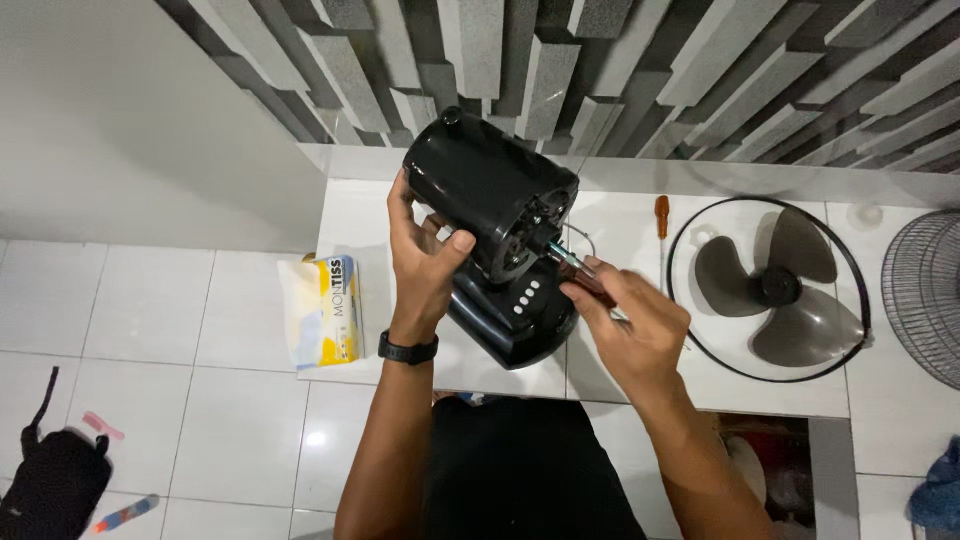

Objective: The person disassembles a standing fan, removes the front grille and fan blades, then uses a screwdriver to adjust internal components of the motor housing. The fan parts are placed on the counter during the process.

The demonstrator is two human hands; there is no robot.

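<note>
A black fan motor housing [480, 185] sits tilted on its black base [515, 320] with several pale buttons, on a white tiled counter [345, 215]. My left hand [425, 255] grips the housing's lower left side, thumb on its front. My right hand [630, 320] holds a small screwdriver [580, 268] whose tip points at the housing's front face near the metal shaft.
A grey three-blade fan propeller [775, 285] lies inside a black ring [690, 340] to the right. A wire grille [925, 290] shows at the right edge. An orange-handled screwdriver [662, 225] lies behind. A yellow-white tissue pack [325, 310] sits left; a black bag [50, 480] is on the floor.
</note>
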